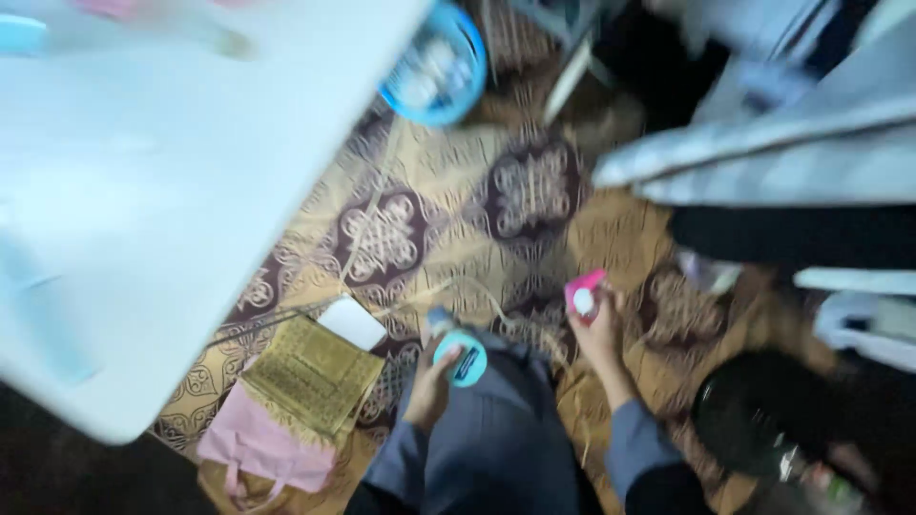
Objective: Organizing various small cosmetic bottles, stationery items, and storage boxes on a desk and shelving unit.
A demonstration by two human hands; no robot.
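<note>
The picture is blurred by motion. My left hand [431, 380] grips a small teal bottle [460, 355] with a dark label, held over my lap in grey-blue cloth. My right hand [599, 329] holds up a small pink object [583, 293] with a white round part, possibly a cap, a little to the right of the bottle. The two hands are apart, both over the patterned carpet [448, 219].
A white table top [143, 191] fills the left. A blue basket [437, 67] stands on the floor at the top. A yellow patterned cloth [310, 372], a pink bag [253, 443] and a white card [353, 322] lie by my left knee. A dark round thing [754, 410] sits at the right.
</note>
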